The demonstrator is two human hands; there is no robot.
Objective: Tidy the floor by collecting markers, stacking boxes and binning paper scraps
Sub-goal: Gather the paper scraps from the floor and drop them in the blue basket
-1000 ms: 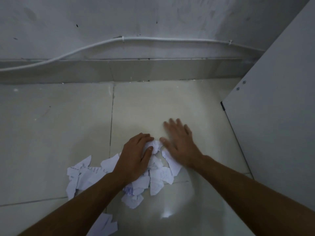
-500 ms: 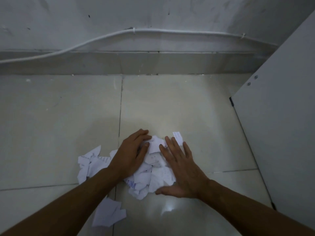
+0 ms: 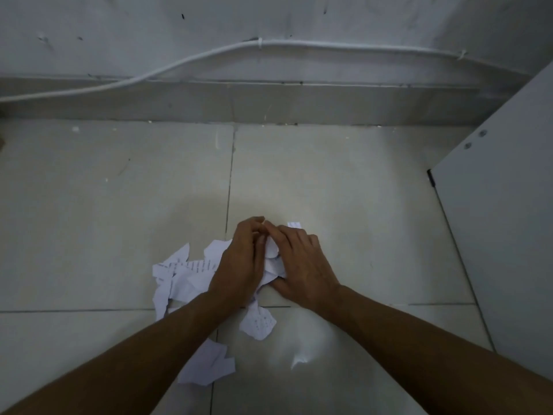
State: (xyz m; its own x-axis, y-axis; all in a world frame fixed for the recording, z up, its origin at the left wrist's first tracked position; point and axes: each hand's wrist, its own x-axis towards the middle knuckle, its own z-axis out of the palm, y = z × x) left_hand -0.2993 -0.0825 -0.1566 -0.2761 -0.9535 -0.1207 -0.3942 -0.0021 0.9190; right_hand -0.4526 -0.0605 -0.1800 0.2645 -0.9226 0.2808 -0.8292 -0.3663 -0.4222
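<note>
Left hand [image 3: 239, 265] and right hand [image 3: 302, 265], fingers curled and meeting at the tips, cup a bunch of paper scraps [image 3: 270, 259] on the tiled floor [image 3: 89, 220]. Loose scraps [image 3: 182, 271] lie left and near.

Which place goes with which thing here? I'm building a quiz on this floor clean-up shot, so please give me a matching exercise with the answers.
Things:
1. white cable
2. grey panel with two screws
3. loose paper scrap
4. bunched paper scraps

Places:
A. between the left hand and the right hand
B. clipped along the wall at the top
C. standing at the right edge of the floor
D. lying between the two forearms, nearer the camera than the hands

Pairs: 1-B, 2-C, 3-D, 4-A
</note>
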